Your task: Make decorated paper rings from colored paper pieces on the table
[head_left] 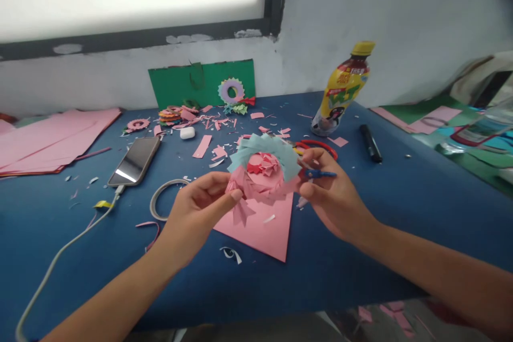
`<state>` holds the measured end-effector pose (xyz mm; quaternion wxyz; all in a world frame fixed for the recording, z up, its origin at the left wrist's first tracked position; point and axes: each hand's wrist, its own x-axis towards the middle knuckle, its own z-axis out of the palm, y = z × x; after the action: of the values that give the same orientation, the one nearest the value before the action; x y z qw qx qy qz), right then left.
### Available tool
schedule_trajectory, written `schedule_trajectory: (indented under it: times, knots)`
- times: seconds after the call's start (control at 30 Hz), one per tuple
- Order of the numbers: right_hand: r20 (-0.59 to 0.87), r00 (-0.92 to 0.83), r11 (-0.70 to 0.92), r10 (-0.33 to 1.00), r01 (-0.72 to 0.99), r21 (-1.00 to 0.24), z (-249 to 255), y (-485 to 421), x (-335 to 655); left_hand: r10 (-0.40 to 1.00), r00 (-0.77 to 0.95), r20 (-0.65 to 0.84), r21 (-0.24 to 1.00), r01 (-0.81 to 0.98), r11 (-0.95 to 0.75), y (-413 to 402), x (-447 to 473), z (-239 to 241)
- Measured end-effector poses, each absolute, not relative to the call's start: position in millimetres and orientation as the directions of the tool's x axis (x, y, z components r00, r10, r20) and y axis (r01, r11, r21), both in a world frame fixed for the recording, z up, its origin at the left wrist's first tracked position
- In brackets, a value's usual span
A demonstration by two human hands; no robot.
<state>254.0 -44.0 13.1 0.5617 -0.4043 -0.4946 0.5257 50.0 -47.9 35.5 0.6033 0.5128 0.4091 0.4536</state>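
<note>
A ring-shaped wreath of folded paper, light blue (256, 145) along the top and pink (262, 191) along the bottom, is held up over the table. Pink and red folded pieces (263, 164) show in its middle. My left hand (202, 203) pinches the wreath's lower left side, by a pink pleated tail. At the right edge, the thumb and fingers of my right hand (334, 195) close on the wreath. A small blue object (319, 173) sticks out among those fingers; its kind is unclear. A pink paper sheet (272, 235) lies beneath, partly hidden.
Red-handled scissors or pliers (320, 144) lie behind my right hand. A yellow drink bottle (340, 91) and a black marker (371, 143) stand and lie to the right. Left are a phone (135, 161) on a cable, a tape ring (156, 200) and pink sheets (56, 136).
</note>
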Motion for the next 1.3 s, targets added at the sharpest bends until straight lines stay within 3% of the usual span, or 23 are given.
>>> schedule_trajectory:
  times: [0.17,0.4,0.73,0.87,1.0,1.17,1.3]
  knots:
    - [0.050,-0.109,0.032,0.993,-0.159,-0.987,8,-52,243,0.948,0.311,-0.071,0.978,-0.167,0.128,-51,57,32]
    - [0.081,-0.006,0.081,0.997,-0.007,-0.997,14,-49,245,0.914,0.385,-0.124,0.978,-0.108,0.178,-56,60,29]
    - [0.153,-0.110,0.164,0.982,0.100,-0.981,32,-43,261,0.910,0.399,-0.118,0.987,0.151,0.061,-53,54,32]
    - [0.154,-0.122,0.180,0.981,0.251,-0.951,43,-48,264,0.924,0.383,-0.027,0.965,0.250,-0.075,-54,51,29]
    - [0.154,-0.225,0.227,0.962,0.348,-0.910,50,-55,263,0.923,0.380,0.063,0.972,0.188,-0.143,-56,54,31]
    - [0.077,-0.306,0.184,0.949,0.338,-0.923,47,-55,260,0.905,0.424,-0.038,0.985,0.170,-0.038,-56,60,29]
    - [0.084,-0.283,0.168,0.956,0.287,-0.943,39,-50,258,0.941,0.331,-0.070,0.991,0.132,0.027,-55,61,31]
